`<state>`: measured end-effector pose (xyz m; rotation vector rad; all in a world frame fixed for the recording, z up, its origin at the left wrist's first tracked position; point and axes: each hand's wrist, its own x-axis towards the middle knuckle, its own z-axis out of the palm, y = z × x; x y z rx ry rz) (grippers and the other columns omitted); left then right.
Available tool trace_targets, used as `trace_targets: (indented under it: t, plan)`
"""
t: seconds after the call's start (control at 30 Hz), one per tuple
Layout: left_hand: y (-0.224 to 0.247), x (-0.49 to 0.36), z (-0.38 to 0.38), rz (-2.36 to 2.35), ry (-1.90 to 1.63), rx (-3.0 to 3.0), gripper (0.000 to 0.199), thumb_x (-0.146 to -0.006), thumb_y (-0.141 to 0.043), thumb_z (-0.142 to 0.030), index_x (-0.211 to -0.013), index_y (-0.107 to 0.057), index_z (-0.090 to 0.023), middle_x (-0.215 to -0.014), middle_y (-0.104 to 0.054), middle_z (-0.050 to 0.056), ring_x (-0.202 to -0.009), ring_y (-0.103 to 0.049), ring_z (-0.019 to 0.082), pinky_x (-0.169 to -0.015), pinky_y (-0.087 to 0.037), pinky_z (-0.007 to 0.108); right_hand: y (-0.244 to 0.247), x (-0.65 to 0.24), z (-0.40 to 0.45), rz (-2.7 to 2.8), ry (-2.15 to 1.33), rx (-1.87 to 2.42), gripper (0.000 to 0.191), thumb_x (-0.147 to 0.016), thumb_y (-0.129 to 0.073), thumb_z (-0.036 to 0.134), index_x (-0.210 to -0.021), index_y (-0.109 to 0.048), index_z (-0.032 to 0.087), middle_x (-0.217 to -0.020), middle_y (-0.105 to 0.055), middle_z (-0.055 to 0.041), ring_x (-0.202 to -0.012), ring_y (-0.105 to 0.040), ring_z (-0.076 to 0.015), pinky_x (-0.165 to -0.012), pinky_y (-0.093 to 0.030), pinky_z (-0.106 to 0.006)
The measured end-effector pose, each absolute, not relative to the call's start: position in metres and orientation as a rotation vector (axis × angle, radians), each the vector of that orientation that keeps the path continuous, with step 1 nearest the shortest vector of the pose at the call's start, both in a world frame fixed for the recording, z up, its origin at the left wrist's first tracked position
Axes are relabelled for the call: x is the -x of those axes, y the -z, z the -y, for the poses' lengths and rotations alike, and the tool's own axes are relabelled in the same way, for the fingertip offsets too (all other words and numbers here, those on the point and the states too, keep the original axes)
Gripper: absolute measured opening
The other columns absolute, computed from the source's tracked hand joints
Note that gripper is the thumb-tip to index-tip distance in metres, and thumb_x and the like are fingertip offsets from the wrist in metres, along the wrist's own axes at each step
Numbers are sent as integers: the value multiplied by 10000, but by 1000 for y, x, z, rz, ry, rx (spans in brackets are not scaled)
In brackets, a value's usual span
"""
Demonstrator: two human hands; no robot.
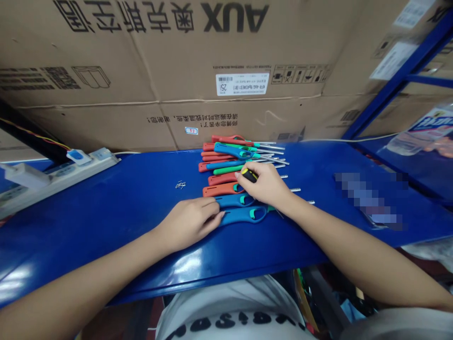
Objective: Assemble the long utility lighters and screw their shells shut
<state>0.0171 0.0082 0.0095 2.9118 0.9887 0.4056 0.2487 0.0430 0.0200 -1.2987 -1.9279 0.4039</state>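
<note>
Several long-nosed lighters with red, orange, green and blue handles lie in a stack on the blue table [141, 189], their metal tubes pointing right. My left hand [191, 222] is closed on the handle end of the nearest blue lighter [239, 216]. A second blue lighter [235, 200] lies just behind it, its end beside my fingers. My right hand [265, 184] grips a black and yellow tool handle [249, 175] above the orange lighter [222, 189] and the red one [222, 179]. The tool's far end is hidden. Small metal pieces [180, 184] lie left of the lighters.
A large cardboard box [170, 56] stands along the back edge. On the left is a white power strip [60, 177] with plugs. A pixelated object [368, 196] lies on the right, with a plastic package [421, 130] beyond the blue frame.
</note>
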Motion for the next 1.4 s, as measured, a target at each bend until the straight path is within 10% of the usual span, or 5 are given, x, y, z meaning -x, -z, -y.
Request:
trace_targets:
  t: [0.57, 1.4]
  plan:
    - [-19, -10, -8, -887, -275, -2945, 141, -982, -438, -237, -880, -526, -199, -853, -630, 12, -714, -568, 158, -656, -410, 273, -13, -248, -45, 2095, -369, 1338, 228, -857, -589, 241, -645, -522, 187, -533, -498, 33, -494, -441, -102, -541, -297, -244]
    - [-24, -11, -12, -1035, -489, -2683, 404, -1042, -402, -422, -751, -560, -191, -722, -628, -2, -657, -566, 141, -615, -379, 255, -26, -265, -62, 1939, -431, 1353, 286, -862, -578, 351, -632, -523, 191, -586, -487, 25, -566, -419, -120, -552, -289, -251]
